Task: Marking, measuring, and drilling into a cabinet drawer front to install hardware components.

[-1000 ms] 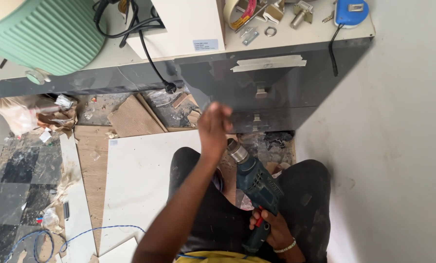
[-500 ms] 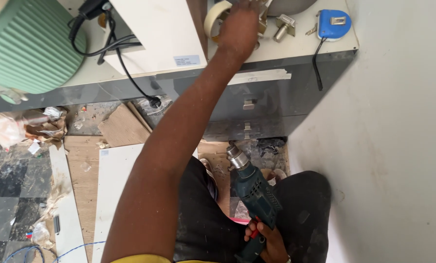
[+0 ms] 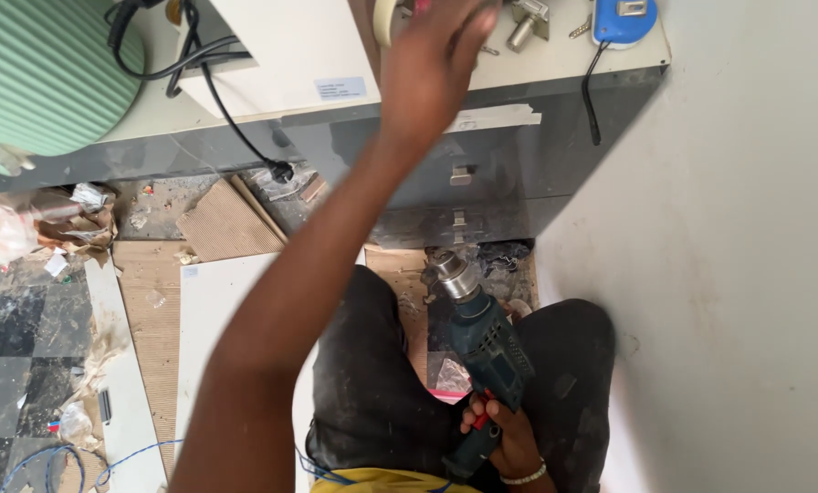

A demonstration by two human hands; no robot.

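Left hand (image 3: 432,64) stretched up over table (image 3: 555,68), fingers spread, hovering beside tape roll (image 3: 383,20), gripping nothing. Right hand (image 3: 505,434) clamped round drill (image 3: 477,351) between knees. Risk: drill tips sideways, chuck strikes drawer.

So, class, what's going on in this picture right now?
A person sits on the floor facing a grey cabinet. The right hand grips a blue-green power drill in the lap. The left hand reaches up onto the cabinet top, beside a roll of tape and small metal fittings.
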